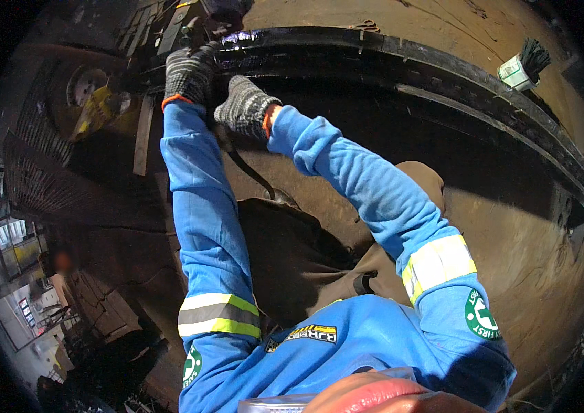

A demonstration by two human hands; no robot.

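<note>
Head: packet [514, 73] holds dark rods [534, 59], right grip [245, 107] apart

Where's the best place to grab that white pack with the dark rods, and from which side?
Probably around the body of the white pack, from your left: that end is smooth and exposed, while the dark rods splay out loosely opposite.

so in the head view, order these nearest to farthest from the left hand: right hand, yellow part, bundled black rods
1. Right hand: just right of the left hand
2. Yellow part: over to the left
3. Bundled black rods: far right
</note>
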